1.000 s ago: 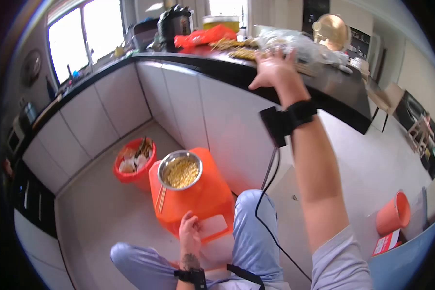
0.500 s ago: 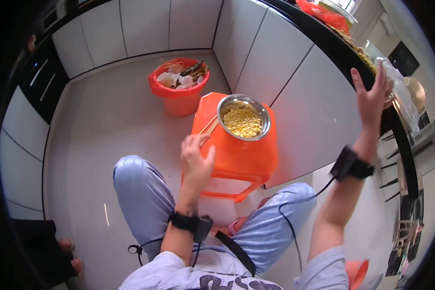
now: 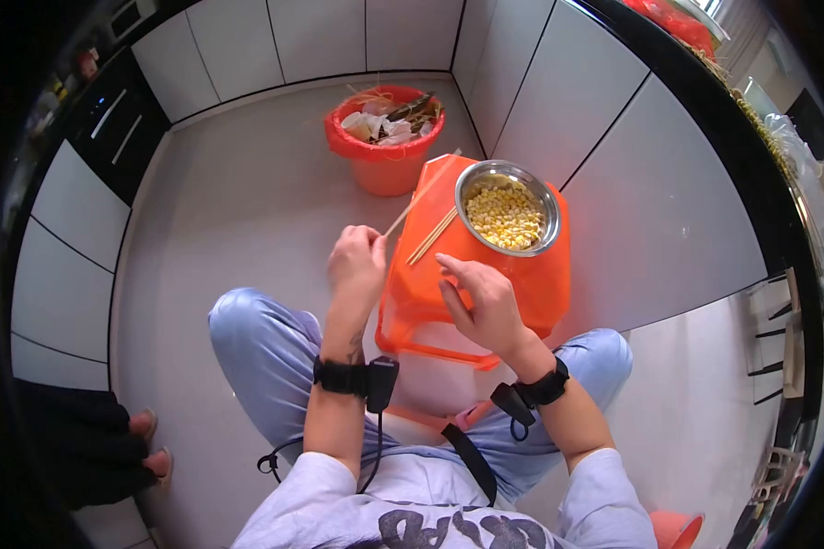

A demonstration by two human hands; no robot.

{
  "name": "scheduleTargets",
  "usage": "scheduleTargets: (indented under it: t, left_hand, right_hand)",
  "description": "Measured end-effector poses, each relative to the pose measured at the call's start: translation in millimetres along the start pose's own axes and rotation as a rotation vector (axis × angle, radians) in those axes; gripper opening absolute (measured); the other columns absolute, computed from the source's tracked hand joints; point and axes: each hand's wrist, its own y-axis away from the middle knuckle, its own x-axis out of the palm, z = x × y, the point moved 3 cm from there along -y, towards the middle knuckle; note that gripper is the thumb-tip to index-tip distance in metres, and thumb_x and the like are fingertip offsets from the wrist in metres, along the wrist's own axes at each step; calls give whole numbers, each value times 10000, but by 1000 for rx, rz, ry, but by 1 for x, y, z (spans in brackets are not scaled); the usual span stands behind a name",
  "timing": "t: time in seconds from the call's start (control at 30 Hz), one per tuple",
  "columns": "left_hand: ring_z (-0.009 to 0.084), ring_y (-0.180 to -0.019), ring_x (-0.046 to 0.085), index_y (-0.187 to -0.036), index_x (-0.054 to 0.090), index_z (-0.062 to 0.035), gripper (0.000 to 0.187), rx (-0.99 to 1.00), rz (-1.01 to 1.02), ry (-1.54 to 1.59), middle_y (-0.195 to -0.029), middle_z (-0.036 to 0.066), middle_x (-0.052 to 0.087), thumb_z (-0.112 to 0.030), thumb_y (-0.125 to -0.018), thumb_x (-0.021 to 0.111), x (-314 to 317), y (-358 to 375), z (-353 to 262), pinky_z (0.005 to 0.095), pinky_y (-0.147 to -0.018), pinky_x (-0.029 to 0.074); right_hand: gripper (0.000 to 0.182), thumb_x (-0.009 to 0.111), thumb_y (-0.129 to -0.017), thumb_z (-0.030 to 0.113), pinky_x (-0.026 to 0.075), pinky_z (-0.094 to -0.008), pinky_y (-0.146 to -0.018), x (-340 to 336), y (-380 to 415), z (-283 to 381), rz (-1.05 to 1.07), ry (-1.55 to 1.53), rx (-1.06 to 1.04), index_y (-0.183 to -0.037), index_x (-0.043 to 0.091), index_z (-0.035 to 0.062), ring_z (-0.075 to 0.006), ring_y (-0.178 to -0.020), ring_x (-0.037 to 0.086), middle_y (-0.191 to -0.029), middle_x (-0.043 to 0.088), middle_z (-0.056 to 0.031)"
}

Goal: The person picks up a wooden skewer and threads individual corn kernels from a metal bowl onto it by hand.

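My left hand [image 3: 357, 263] is closed around the near end of a thin wooden stick [image 3: 421, 194], which slants up and away along the left side of an orange plastic stool [image 3: 531, 288]. Over the front part of the stool hovers my right hand [image 3: 478, 300], thumb and fingers apart, with nothing in it. A metal bowl [image 3: 551, 240] of yellow corn kernels [image 3: 504, 216] stands at the stool's far right. More thin wooden sticks [image 3: 431, 236] lie side by side on the seat, left of the bowl and just beyond my right fingertips.
Behind the stool stands a red bin [image 3: 382, 174] full of scraps. White cabinets [image 3: 677, 174] run along the right, under a dark countertop [image 3: 751, 156] bearing bags. At lower left another person's feet [image 3: 158, 462] show. A red container [image 3: 676, 528] sits at the bottom right.
My right hand has come down from the countertop to above the stool. My left hand has picked up a stick and holds it out. The view has shifted.
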Motion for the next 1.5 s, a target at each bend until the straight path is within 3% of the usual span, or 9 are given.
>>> scheduleTargets:
  t: [0.17,0.33,0.5,0.6,0.67,0.97,1.1,1.17,1.5]
  left_hand:
    - [238,-773,610,-892,606,10,136,24,-59,98,-873,124,596,-124,-871,600,-48,18,-31,335,-702,484]
    - [239,-786,590,-905,575,6,131,237,381,418,-899,115,580,-114,-872,616,-34,20,-64,329,-705,487]
    - [279,-994,574,-1023,573,-15,246,477,413,353,-1035,126,583,-168,-847,650,2,4,-92,390,-873,456]
    - [307,-1138,503,-1087,575,-32,340,858,144,42,-1110,130,575,-232,-828,666,25,-2,-91,422,-1010,362]
    - [321,-1217,441,-1148,574,-39,423,956,394,-89,-1167,129,571,-281,-816,671,40,-4,-85,436,-1060,304]
    - [279,-987,594,-968,650,-2,281,493,1080,3,-907,157,648,-238,-816,670,-9,-16,-112,382,-956,426]
    - [292,-1039,572,-1027,631,-3,273,572,856,82,-996,158,636,-181,-820,651,-6,-33,-110,374,-918,455]
    - [314,-1127,524,-1118,595,-9,333,733,455,-116,-1140,158,593,-133,-813,636,-4,-44,-107,388,-940,439]
    - [346,-1259,401,-1255,500,-33,556,734,508,-273,-1328,193,438,-153,-742,679,20,-42,-92,433,-1024,374]
  right_hand:
    - [433,596,-883,119,447,-270,-464,-4,-5,4,-61,-295,339,-1282,478,-2,-145,-511,576,-883,653,-117]
    - [338,415,-1009,242,437,-217,-441,-21,-14,-10,-174,-979,731,-1234,509,9,-82,-486,550,-854,649,-71]
    - [297,429,-1008,273,413,-215,-433,-57,-16,-34,-336,-855,752,-985,591,25,-81,-496,553,-728,613,-51]
    - [279,432,-1008,261,417,-202,-463,-82,-10,-53,-487,-542,648,-981,588,31,-82,-516,555,-712,618,-45]
    - [263,457,-999,247,436,-199,-506,-92,-5,-61,-522,-290,697,-954,600,31,-88,-555,569,-707,627,-35]
    - [208,542,-947,199,474,-302,-595,-72,6,-52,-245,3,656,-898,619,12,-164,-630,606,-708,629,-74]
    - [179,553,-931,170,469,-333,-660,-65,5,-44,-181,55,622,-895,619,7,-237,-708,606,-727,627,-100]
    - [167,554,-924,154,453,-363,-728,-64,2,-43,-146,28,611,-895,615,1,-278,-773,590,-744,625,-113]
    - [150,557,-918,151,432,-379,-742,-58,-8,-45,-88,160,562,-893,621,18,-299,-772,571,-811,618,-129]
